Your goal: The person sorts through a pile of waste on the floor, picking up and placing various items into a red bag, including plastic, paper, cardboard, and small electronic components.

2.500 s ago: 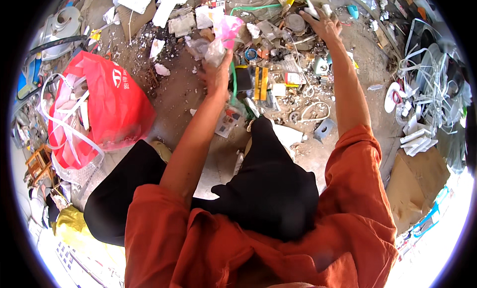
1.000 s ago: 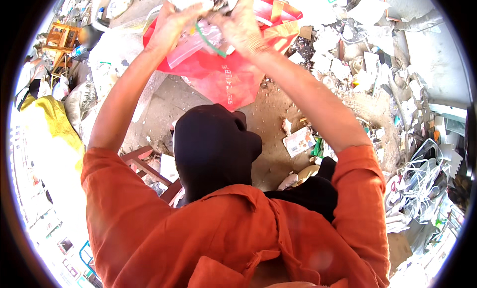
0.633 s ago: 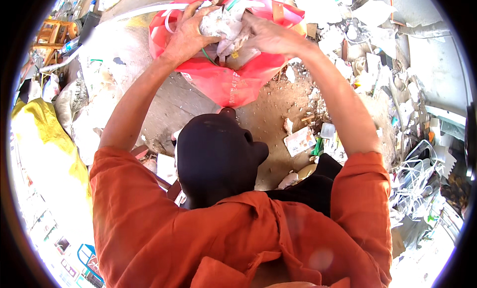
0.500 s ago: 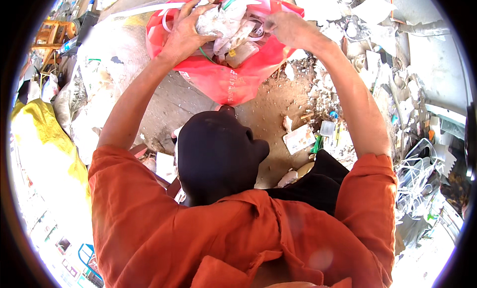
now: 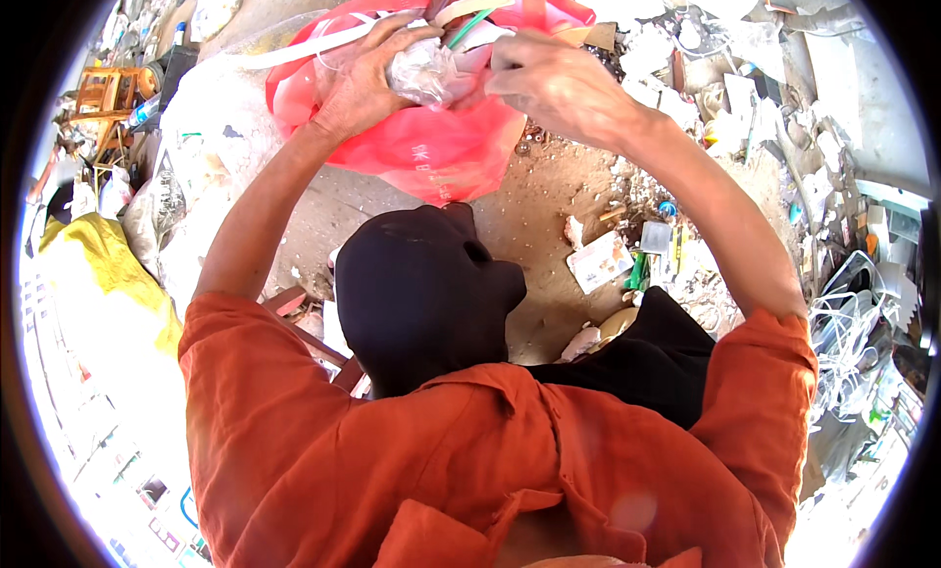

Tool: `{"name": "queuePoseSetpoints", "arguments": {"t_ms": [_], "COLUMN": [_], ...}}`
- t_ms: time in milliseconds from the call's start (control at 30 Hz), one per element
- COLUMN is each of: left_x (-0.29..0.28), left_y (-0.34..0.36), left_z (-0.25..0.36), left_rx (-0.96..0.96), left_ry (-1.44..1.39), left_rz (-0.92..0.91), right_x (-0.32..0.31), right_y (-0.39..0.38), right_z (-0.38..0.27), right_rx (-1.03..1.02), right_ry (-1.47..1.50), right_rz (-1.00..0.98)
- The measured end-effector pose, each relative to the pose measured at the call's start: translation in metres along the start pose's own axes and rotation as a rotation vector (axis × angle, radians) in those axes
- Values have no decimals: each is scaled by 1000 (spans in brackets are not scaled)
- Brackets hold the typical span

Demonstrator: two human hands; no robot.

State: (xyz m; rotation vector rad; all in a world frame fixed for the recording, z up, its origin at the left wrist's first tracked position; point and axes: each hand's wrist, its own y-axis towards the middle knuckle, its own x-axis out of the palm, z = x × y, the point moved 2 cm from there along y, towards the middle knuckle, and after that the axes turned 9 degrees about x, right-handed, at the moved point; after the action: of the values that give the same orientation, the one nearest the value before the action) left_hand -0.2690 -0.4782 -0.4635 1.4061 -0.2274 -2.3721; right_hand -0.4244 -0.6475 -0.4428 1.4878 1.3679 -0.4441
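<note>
both arms are out ahead of us, elbows bent outward, forearms angling in over the red bag [image 5: 431, 161], which sits on the floor [image 5: 549, 200] just beyond our black-clad knee [image 5: 421, 284]. left hand [image 5: 363, 83] reaches across the bag's l rim, back of hand up. right hand [image 5: 564, 88] is above the r side, knuckles up, a bit blurred.

the bag's mouth faces up, open, w/ crumpled plastic [image 5: 426, 73] in it, clear to whitish, plus a green strip [image 5: 480, 24] lying at a slant nr the far side. a white strap [image 5: 304, 47] runs out over the l rim. whitish sheeting [image 5: 221, 137] is l of the bag, yellow sack [image 5: 108, 269] nearer us; a pale card [image 5: 600, 262] lies to the r.

fingers: on the l, thumb & fingers are wide apart w/ the crumpled plastic btwn them, touching it; can't tell if they're actually gripping. on the r, they're curled in toward the palm; too blurred for us to say if anything's held.
</note>
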Motion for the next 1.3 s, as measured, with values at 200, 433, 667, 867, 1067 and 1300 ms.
{"name": "queuePoseSetpoints", "arguments": {"t_ms": [200, 433, 667, 867, 1067, 1300], "left_x": [50, 85, 81, 1, -91, 58], "left_y": [1, -39, -53, -34, 38, 105], "left_z": [30, 6, -51, -64, 8, 185], "left_rx": [239, -54, -283, -755, -769, -371], "left_ry": [23, 197, 150, -572, -276, -383], "left_rz": [-572, -850, -670, -535, -493, -860], "right_x": [4, 8, 0, -91, -79, 23], "right_y": [-18, -12, -16, -119, -381, -614], "right_z": [-4, -30, -5, 33, 40, -142], "right_rx": [-62, -134, 262, 370, 1490, 2254], "right_ry": [9, -32, 107, 29, -301, -37], "right_rz": [118, 151, -223, 116, -54, -240]}}
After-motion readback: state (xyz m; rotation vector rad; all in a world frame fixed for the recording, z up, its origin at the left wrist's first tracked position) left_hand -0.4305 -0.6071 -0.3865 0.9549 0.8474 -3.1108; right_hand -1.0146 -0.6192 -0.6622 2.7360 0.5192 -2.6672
